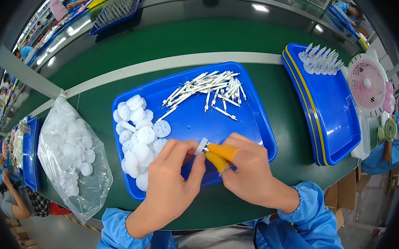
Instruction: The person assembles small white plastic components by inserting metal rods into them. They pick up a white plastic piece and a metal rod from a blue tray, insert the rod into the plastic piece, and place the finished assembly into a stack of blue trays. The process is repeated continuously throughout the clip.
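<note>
The left hand (pixel 168 181) pinches a small white piece (pixel 202 146) between thumb and forefinger; the right hand (pixel 250 169) is closed around a yellow-handled hand tool (pixel 220 153). The piece looks pale and slim. Fingers partly cover it, and whether the tool's metal tip bites it is unclear. It lies at the left fingertips, just left of that tip, over the blue tray (pixel 188 127).
</note>
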A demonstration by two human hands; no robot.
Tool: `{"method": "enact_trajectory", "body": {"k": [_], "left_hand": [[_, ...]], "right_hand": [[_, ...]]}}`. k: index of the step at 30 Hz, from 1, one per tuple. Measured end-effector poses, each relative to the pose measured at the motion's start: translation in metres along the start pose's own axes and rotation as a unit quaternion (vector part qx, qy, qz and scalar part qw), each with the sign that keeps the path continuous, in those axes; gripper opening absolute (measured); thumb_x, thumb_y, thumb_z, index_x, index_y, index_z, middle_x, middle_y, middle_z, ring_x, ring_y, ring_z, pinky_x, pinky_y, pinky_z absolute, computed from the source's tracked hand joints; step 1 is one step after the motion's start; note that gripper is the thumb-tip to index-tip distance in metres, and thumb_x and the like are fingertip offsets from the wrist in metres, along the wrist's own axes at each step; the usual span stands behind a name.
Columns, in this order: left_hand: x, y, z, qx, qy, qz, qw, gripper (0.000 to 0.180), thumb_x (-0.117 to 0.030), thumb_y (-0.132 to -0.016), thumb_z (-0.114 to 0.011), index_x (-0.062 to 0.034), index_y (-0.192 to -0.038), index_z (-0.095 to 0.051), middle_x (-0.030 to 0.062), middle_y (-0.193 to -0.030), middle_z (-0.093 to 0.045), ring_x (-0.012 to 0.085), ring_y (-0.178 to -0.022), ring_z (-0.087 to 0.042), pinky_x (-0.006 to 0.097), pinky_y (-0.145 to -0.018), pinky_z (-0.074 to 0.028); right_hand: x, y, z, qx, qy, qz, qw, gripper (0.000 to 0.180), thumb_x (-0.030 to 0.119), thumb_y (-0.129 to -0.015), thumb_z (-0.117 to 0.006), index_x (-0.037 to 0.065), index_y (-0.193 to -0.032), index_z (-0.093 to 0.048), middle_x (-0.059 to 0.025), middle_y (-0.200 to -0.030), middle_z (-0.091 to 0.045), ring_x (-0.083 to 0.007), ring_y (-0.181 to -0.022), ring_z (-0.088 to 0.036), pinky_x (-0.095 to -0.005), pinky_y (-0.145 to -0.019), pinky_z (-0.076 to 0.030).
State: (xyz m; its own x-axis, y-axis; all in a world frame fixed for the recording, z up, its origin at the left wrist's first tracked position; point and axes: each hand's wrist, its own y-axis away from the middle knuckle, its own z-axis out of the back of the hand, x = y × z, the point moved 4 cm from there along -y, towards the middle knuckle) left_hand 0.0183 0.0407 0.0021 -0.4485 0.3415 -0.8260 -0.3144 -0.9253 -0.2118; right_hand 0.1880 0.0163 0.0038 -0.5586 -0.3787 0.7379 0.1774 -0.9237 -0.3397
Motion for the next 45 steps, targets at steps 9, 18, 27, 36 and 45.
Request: {"method": "enact_trajectory", "body": {"k": [9, 18, 27, 36, 45], "left_hand": [[0.000, -0.005, 0.007, 0.016, 0.284, 0.073, 0.956, 0.040, 0.005, -0.093, -0.077, 0.0028, -0.130, -0.064, 0.0116, -0.120, -0.064, 0.0273, -0.116, -0.074, 0.038, -0.101, -0.062], [0.001, -0.004, 0.007, 0.000, 0.246, 0.018, 0.969, 0.050, 0.010, -0.089, -0.077, -0.0001, -0.136, -0.062, 0.0107, -0.126, -0.059, 0.0272, -0.118, -0.074, 0.035, -0.100, -0.063], [0.001, -0.003, 0.007, 0.004, 0.215, 0.010, 0.976, 0.056, 0.009, -0.086, -0.079, -0.0005, -0.138, -0.061, 0.0121, -0.124, -0.060, 0.0269, -0.116, -0.075, 0.036, -0.095, -0.065], [-0.003, -0.004, 0.008, 0.006, 0.214, 0.006, 0.977, 0.058, 0.009, -0.086, -0.079, -0.0012, -0.140, -0.060, 0.0131, -0.127, -0.062, 0.0266, -0.117, -0.074, 0.036, -0.096, -0.065], [-0.004, -0.001, 0.005, 0.023, 0.181, -0.012, 0.983, 0.061, 0.004, -0.083, -0.083, -0.0030, -0.139, -0.061, 0.0132, -0.125, -0.064, 0.0260, -0.114, -0.073, 0.038, -0.092, -0.065]], "right_hand": [[0.016, -0.002, 0.029, -0.061, 0.008, 0.086, 0.994, 0.050, -0.010, -0.067, -0.077, -0.002, -0.116, -0.078, -0.0093, -0.101, -0.066, -0.0275, -0.084, -0.058, -0.0367, -0.068, -0.049], [0.017, -0.001, 0.028, -0.011, 0.037, 0.103, 0.994, 0.056, -0.010, -0.063, -0.075, -0.002, -0.118, -0.078, -0.0097, -0.109, -0.064, -0.0269, -0.085, -0.054, -0.0352, -0.066, -0.045], [0.018, 0.002, 0.025, 0.015, -0.003, 0.075, 0.997, 0.053, -0.009, -0.058, -0.072, -0.002, -0.111, -0.080, -0.0100, -0.110, -0.064, -0.0268, -0.083, -0.053, -0.0378, -0.066, -0.044], [0.018, 0.000, 0.034, -0.011, 0.036, 0.099, 0.994, 0.054, -0.007, -0.056, -0.068, -0.003, -0.108, -0.080, -0.0099, -0.112, -0.065, -0.0272, -0.083, -0.052, -0.0355, -0.068, -0.046], [0.015, -0.005, 0.028, -0.020, 0.007, 0.073, 0.997, 0.050, -0.008, -0.056, -0.067, -0.005, -0.104, -0.079, -0.0110, -0.113, -0.064, -0.0281, -0.085, -0.052, -0.0348, -0.065, -0.046]]}}
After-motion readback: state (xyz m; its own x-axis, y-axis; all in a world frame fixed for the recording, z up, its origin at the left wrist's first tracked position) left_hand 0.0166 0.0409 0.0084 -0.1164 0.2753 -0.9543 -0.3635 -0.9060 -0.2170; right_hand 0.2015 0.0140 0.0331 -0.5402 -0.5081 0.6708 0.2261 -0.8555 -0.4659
